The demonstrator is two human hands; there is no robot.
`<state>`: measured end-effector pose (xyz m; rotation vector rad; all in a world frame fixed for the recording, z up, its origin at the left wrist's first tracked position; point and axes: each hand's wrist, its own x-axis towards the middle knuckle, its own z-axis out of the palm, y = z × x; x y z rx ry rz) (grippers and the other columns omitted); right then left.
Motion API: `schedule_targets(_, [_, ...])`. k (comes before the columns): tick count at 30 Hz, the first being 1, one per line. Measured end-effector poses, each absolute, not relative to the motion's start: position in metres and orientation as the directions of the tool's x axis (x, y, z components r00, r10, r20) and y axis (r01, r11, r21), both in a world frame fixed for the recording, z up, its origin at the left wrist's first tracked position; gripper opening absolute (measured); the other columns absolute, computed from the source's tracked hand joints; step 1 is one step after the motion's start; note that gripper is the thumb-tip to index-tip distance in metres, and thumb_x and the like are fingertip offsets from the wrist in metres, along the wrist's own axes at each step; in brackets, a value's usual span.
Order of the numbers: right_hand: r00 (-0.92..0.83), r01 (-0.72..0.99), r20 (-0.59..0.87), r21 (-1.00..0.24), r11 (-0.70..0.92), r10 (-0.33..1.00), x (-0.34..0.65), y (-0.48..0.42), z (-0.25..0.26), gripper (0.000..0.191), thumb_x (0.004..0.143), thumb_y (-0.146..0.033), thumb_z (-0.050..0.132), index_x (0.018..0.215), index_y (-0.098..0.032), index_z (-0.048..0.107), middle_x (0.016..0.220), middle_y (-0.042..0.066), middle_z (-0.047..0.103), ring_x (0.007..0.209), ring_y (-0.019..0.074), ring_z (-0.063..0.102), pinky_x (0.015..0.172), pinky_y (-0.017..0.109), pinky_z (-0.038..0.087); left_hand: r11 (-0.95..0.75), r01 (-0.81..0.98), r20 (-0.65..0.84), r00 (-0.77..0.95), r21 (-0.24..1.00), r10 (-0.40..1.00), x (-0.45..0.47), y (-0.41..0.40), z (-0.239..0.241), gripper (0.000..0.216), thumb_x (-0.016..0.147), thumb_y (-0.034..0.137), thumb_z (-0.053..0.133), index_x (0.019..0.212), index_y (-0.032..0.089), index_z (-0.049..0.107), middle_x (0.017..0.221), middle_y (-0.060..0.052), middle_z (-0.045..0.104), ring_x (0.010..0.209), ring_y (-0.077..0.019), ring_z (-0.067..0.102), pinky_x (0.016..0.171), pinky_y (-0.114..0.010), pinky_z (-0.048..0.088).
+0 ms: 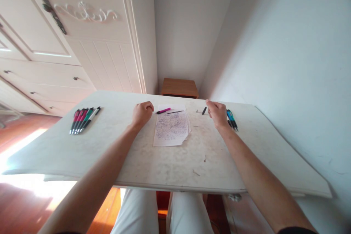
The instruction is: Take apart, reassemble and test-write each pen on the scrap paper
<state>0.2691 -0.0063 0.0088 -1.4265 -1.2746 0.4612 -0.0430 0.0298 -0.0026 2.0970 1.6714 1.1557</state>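
My left hand [142, 113] rests on the white table [164, 161] with its fingers curled into a loose fist; nothing shows in it. Just right of it lies a pink pen barrel [163, 110] beside a thin dark refill [174, 112], above a torn sheet of scribbled paper [171, 128]. My right hand [217, 113] lies farther right, fingers curled, with nothing visible inside. A small black pen piece [204, 110] lies just left of its fingertips. Blue and green pens [231, 119] lie against its right side.
A row of several red, green and white pens [83, 119] lies at the table's left. White cabinet doors and drawers [68, 44] stand at the left, a plain wall at the right, and a brown wooden stand [179, 87] behind the table. My legs are under the near edge.
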Motion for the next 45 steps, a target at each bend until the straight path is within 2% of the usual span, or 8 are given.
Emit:
schedule_targets(3, [0.164, 0.444, 0.310, -0.871, 0.210, 0.937, 0.269, -0.014, 0.019, 0.052, 0.082, -0.058, 0.053, 0.049, -0.023, 0.034, 0.043, -0.005, 0.032, 0.042, 0.0085, 0.028, 0.042, 0.025, 0.022, -0.407, 0.684, 0.478, 0.097, 0.605, 0.873, -0.042, 0.032, -0.006, 0.025, 0.071, 0.013, 0.040, 0.069, 0.018, 0.065, 0.073, -0.004, 0.067, 0.071, -0.0183, 0.060, 0.070, -0.029, 0.044])
schedule_targets(7, [-0.292, 0.534, 0.107, -0.806, 0.255, 0.950, 0.272, -0.022, 0.030, 0.051, 0.077, -0.057, 0.063, 0.050, -0.019, 0.041, 0.048, -0.006, 0.037, 0.047, 0.0077, 0.031, 0.047, 0.024, 0.023, -0.547, 0.634, 0.533, 0.240, 0.547, 0.811, -0.039, 0.034, -0.011, 0.023, 0.081, 0.022, 0.047, 0.088, 0.017, 0.068, 0.090, -0.006, 0.068, 0.087, -0.0204, 0.061, 0.080, -0.032, 0.048])
schedule_targets(11, [-0.444, 0.647, -0.063, -0.713, 0.271, 0.894, 0.273, -0.024, 0.030, 0.039, 0.063, -0.050, 0.078, 0.069, -0.016, 0.060, 0.056, -0.006, 0.044, 0.054, 0.0089, 0.038, 0.052, 0.023, 0.027, -0.562, 0.648, 0.509, 0.297, 0.513, 0.808, -0.038, 0.034, -0.014, 0.025, 0.086, 0.030, 0.051, 0.099, 0.017, 0.068, 0.100, -0.008, 0.068, 0.095, -0.0221, 0.060, 0.086, -0.036, 0.049])
schedule_targets(14, [-0.462, 0.691, -0.154, -0.680, 0.245, 0.874, 0.273, -0.023, 0.027, 0.043, 0.061, -0.044, 0.079, 0.091, -0.015, 0.070, 0.059, -0.006, 0.048, 0.056, 0.0102, 0.042, 0.055, 0.023, 0.029, -0.544, 0.660, 0.487, 0.294, 0.519, 0.822, -0.038, 0.036, -0.016, 0.025, 0.087, 0.031, 0.050, 0.099, 0.018, 0.068, 0.101, -0.008, 0.067, 0.098, -0.0226, 0.060, 0.086, -0.036, 0.049])
schedule_targets(23, [-0.457, 0.724, -0.121, -0.625, 0.290, 0.881, 0.277, -0.021, 0.026, 0.020, 0.071, -0.033, 0.068, 0.075, -0.015, 0.075, 0.062, 0.000, 0.061, 0.059, 0.0116, 0.047, 0.054, 0.024, 0.029, -0.587, 0.605, 0.527, 0.303, 0.537, 0.794, -0.036, 0.032, -0.010, 0.024, 0.087, 0.032, 0.051, 0.091, 0.018, 0.069, 0.095, -0.008, 0.069, 0.093, -0.0210, 0.060, 0.079, -0.034, 0.049])
schedule_targets(30, [-0.404, 0.752, -0.028, -0.580, 0.314, 0.914, 0.276, -0.021, 0.023, 0.016, 0.073, -0.029, 0.065, 0.073, -0.018, 0.075, 0.057, -0.002, 0.060, 0.055, 0.0116, 0.048, 0.055, 0.024, 0.031, -0.561, 0.650, 0.453, 0.351, 0.512, 0.820, -0.033, 0.026, -0.008, 0.027, 0.084, 0.034, 0.053, 0.074, 0.016, 0.071, 0.065, -0.003, 0.059, 0.064, -0.0153, 0.051, 0.064, -0.028, 0.040])
schedule_targets(41, [-0.256, 0.886, 0.120, -0.369, 0.282, 0.959, 0.282, -0.014, 0.017, 0.016, 0.077, -0.023, 0.061, 0.077, -0.021, 0.076, 0.070, 0.003, 0.070, 0.065, 0.0161, 0.060, 0.062, 0.025, 0.036, -0.600, 0.592, 0.435, 0.414, 0.538, 0.799, -0.031, 0.020, -0.006, 0.028, 0.082, 0.038, 0.058, 0.075, 0.015, 0.072, 0.062, -0.001, 0.055, 0.061, -0.0141, 0.050, 0.062, -0.027, 0.038])
schedule_targets(45, [-0.181, 0.902, 0.169, -0.364, 0.232, 0.969, 0.281, -0.016, 0.020, 0.017, 0.080, -0.024, 0.059, 0.079, -0.020, 0.075, 0.073, 0.004, 0.070, 0.066, 0.0159, 0.059, 0.061, 0.025, 0.035, -0.602, 0.587, 0.438, 0.415, 0.541, 0.798, -0.032, 0.019, -0.003, 0.030, 0.082, 0.040, 0.058, 0.077, 0.015, 0.073, 0.063, -0.002, 0.056, 0.062, -0.0136, 0.049, 0.062, -0.026, 0.038])
